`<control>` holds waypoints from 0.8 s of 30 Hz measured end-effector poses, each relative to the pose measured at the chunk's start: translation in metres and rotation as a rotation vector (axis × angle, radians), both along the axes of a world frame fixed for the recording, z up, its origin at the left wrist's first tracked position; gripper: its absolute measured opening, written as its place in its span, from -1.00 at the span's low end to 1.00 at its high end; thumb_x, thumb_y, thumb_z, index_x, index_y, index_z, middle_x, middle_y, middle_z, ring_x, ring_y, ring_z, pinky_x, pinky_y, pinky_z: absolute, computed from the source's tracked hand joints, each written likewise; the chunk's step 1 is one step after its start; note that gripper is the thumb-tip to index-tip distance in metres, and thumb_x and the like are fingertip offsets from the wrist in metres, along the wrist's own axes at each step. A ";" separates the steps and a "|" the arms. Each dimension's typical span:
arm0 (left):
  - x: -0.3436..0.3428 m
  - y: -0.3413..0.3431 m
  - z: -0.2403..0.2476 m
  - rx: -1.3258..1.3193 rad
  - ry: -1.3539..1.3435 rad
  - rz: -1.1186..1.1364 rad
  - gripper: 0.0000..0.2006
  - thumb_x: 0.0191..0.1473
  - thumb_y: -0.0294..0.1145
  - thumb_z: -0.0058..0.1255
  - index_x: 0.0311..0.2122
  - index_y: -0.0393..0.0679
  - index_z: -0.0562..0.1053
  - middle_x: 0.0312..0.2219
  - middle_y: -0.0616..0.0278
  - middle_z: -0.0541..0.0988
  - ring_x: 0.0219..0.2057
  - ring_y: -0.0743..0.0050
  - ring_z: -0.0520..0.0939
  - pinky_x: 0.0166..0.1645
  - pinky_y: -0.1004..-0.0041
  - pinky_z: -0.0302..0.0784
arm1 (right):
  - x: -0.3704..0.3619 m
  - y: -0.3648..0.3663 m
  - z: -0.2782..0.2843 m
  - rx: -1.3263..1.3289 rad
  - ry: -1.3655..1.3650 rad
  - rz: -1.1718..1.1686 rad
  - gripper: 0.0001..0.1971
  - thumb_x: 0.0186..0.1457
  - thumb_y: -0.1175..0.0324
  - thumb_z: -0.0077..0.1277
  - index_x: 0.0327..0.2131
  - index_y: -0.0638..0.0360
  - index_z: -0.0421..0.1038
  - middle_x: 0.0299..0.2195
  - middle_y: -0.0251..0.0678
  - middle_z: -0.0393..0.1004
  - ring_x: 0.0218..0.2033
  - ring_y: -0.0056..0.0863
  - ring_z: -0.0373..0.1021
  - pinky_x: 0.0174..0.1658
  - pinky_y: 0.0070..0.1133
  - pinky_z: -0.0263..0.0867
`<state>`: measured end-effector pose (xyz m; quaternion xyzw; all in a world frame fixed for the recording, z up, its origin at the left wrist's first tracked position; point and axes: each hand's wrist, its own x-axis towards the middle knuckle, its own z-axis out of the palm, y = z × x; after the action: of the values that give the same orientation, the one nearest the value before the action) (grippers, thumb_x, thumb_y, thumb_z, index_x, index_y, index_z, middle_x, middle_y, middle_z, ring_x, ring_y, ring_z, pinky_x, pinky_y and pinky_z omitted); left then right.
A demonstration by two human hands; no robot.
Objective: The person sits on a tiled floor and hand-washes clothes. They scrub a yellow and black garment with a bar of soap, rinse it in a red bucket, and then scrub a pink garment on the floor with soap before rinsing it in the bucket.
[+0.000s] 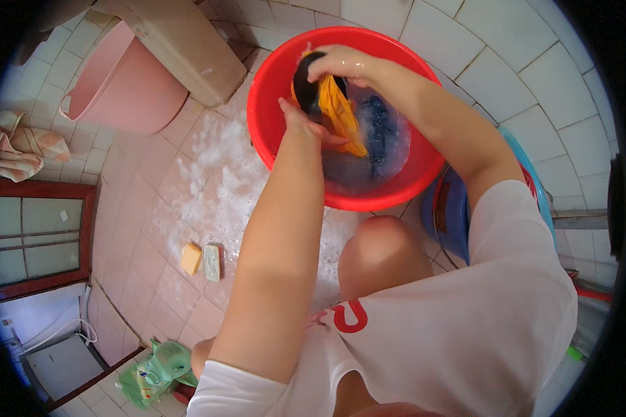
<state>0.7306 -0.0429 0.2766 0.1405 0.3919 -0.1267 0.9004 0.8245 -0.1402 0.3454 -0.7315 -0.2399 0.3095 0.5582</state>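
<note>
A wet yellow-and-black cloth, perhaps a garment, is bunched between my hands over a red plastic basin. My right hand is closed on its black upper part. Below and to the left, my left hand supports the cloth, thumb on the black part and fingers along the yellow. Some of the fingertips are hidden by the cloth. A dark blue cloth lies in the cloudy, sudsy water beneath.
White suds cover the tiled floor left of the basin. A yellow soap bar and a pale grey bar lie nearby. A pink tub stands far left, a blue bucket right, and a green plastic jug near left.
</note>
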 end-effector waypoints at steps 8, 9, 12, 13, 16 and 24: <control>0.013 0.017 -0.003 -0.285 -0.651 0.129 -0.39 0.06 0.29 -0.38 0.05 0.09 0.33 0.00 0.19 0.42 0.02 0.07 0.39 0.09 -0.05 0.21 | -0.085 0.028 0.037 0.030 -0.150 0.139 -0.63 -0.31 0.17 0.26 -0.40 0.19 0.49 -0.44 -0.24 0.52 -0.38 -0.45 0.45 -0.28 -0.54 0.35; 0.021 0.007 -0.017 -0.378 -0.703 0.137 -0.42 0.07 0.26 -0.36 0.03 0.09 0.34 -0.03 0.20 0.43 0.00 0.10 0.42 0.08 0.01 0.25 | -0.081 0.022 0.018 -0.097 -0.466 0.034 -0.63 -0.26 0.20 0.25 -0.34 0.17 0.50 -0.39 -0.20 0.53 -0.34 -0.37 0.46 -0.24 -0.51 0.35; 0.030 0.014 -0.045 -0.398 -0.695 0.236 -0.51 0.10 0.18 -0.28 -0.03 0.09 0.39 -0.09 0.25 0.49 -0.08 0.19 0.50 0.05 0.18 0.39 | -0.043 0.022 -0.044 -0.169 -0.909 -0.267 -0.60 -0.20 0.10 0.17 -0.27 0.10 0.51 -0.29 -0.14 0.52 -0.23 -0.17 0.44 -0.15 -0.40 0.34; 0.037 0.015 -0.049 -0.304 -0.578 0.255 -0.58 0.11 0.11 -0.26 -0.15 0.05 0.45 -0.18 0.27 0.53 -0.11 0.22 0.52 0.05 0.16 0.39 | -0.028 0.018 -0.045 -0.330 -0.842 -0.287 -0.67 -0.12 0.14 0.08 -0.29 0.10 0.51 -0.31 -0.10 0.51 -0.24 -0.14 0.44 -0.16 -0.38 0.35; 0.035 -0.015 -0.036 -0.186 -0.122 0.141 -0.57 0.12 0.06 -0.28 -0.21 -0.05 0.49 -0.20 0.23 0.56 -0.13 0.20 0.54 0.04 0.06 0.37 | 0.041 -0.051 -0.109 -0.767 -0.624 -0.178 -0.61 0.02 0.01 -0.01 -0.25 0.10 0.51 -0.38 -0.08 0.52 -0.28 -0.17 0.46 -0.18 -0.39 0.35; 0.025 0.009 -0.027 0.322 0.198 0.221 -0.38 0.14 0.03 -0.47 0.25 -0.08 0.07 0.23 0.09 0.13 0.21 -0.17 0.12 0.13 -0.42 -0.40 | -0.017 -0.007 -0.157 -1.004 -0.828 -0.044 -0.38 -0.14 -0.09 0.13 0.00 -0.02 0.38 -0.20 -0.21 0.51 -0.18 -0.17 0.45 -0.14 -0.45 0.35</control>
<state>0.7555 -0.0336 0.2498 0.2258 0.5065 0.0239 0.8318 0.8075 -0.1476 0.1886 -0.9669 -0.2463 0.0652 0.0160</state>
